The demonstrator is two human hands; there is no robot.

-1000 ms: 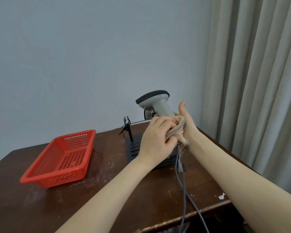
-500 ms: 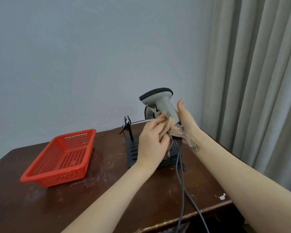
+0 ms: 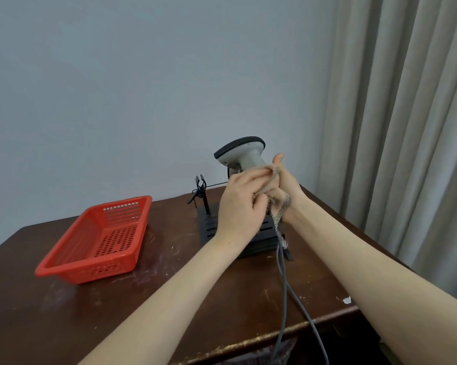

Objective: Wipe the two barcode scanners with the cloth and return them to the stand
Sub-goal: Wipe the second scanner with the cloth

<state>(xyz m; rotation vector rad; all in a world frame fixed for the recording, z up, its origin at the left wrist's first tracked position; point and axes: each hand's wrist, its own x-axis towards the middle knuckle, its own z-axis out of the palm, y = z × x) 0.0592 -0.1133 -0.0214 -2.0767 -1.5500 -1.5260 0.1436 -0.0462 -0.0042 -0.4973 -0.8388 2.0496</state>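
A grey barcode scanner with a black top is held upright above the black stand. My right hand grips its handle from the right, thumb pointing up. My left hand holds the checked cloth bunched against the handle, which is hidden between both hands. The scanner's grey cable hangs down past the table's front edge. A dark part shows behind the scanner; I cannot tell if it is the second scanner.
A red perforated basket sits on the left of the dark wooden table. A thin black clip post rises from the stand's left side. Grey curtains hang close on the right. A wall stands behind.
My left hand has rubbed the cloth up along the handle. The cloth's loose end, draped over my right wrist half a second ago, now hangs bunched below both hands. The scanner tilted slightly.
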